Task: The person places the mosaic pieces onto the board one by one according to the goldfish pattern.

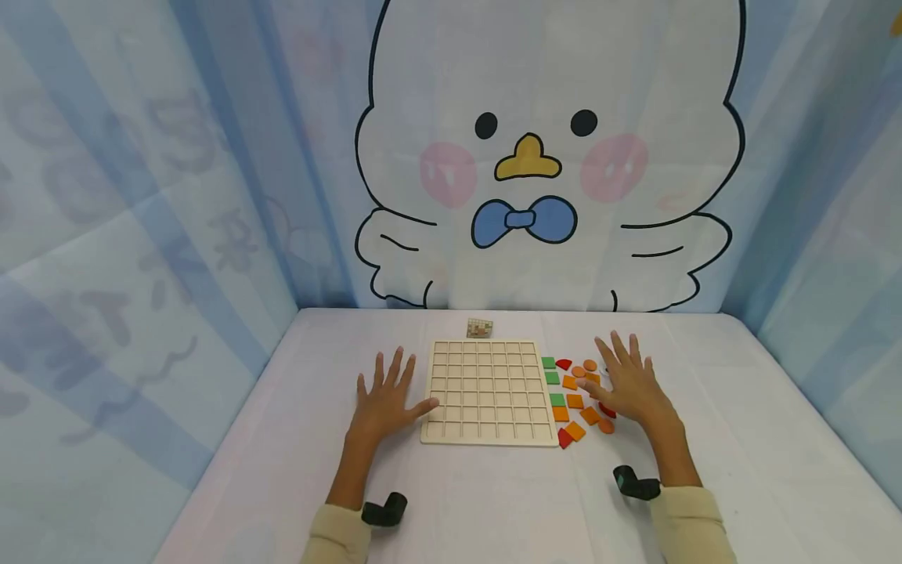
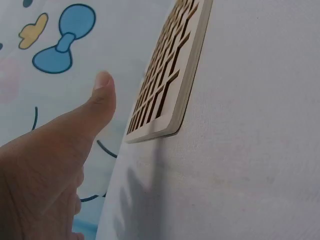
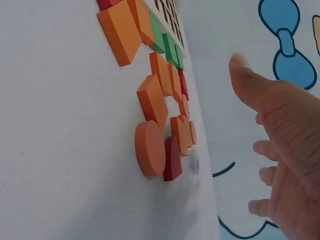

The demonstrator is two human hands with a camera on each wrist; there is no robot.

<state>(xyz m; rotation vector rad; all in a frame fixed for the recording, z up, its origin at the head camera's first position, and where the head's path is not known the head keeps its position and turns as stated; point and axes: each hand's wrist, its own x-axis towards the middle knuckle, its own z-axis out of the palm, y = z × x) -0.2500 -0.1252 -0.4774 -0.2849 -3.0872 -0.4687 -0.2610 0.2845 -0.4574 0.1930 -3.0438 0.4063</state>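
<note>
A square wooden grid board [image 1: 489,392] lies on the white table, its compartments bare. My left hand [image 1: 386,403] is spread beside the board's left edge, the thumb reaching toward its rim. The left wrist view shows this left hand [image 2: 60,145] raised above the tabletop, apart from the board [image 2: 175,105]. Over the right side of the loose pieces, my right hand [image 1: 630,388] hovers with fingers spread and holds nothing. Under it lie orange squares [image 3: 152,102], an orange disc [image 3: 150,149], a red piece [image 3: 172,160] and green squares [image 1: 552,377]. Some pieces are hidden beneath this hand.
Behind the board lies a small patterned card [image 1: 480,328]. Dark wrist mounts [image 1: 384,510] stick out at both cuffs. A curtain [image 1: 550,274] with a cartoon bird stands along the table's back edge, and more curtains hang at both sides.
</note>
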